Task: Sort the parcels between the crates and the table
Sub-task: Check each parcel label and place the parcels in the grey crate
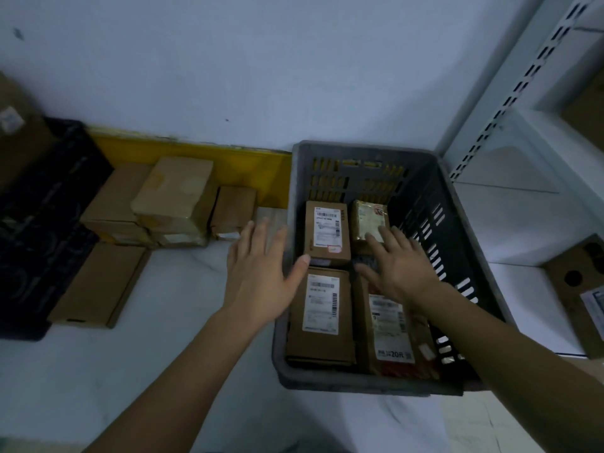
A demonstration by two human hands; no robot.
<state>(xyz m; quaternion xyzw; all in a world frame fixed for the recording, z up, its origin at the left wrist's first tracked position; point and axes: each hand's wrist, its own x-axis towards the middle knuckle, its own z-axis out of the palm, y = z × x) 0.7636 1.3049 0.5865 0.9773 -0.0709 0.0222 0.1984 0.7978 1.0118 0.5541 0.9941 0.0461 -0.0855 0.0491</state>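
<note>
Head view: the grey crate (pixel 366 158) sits on the white desk (pixel 183 289) and holds 4 brown parcels. Over its left rim hovers the left hand (pixel 258 276), its grip open with fingers spread, holding nothing. Inside the crate, the right hand (pixel 398 266) is also open, fingers straight, over the far-right parcel (pixel 369 220). Left of the crate, a stack of cardboard parcels (pixel 173 197) stands on the desk against the wall, with a black crate (pixel 42 223) further left.
</note>
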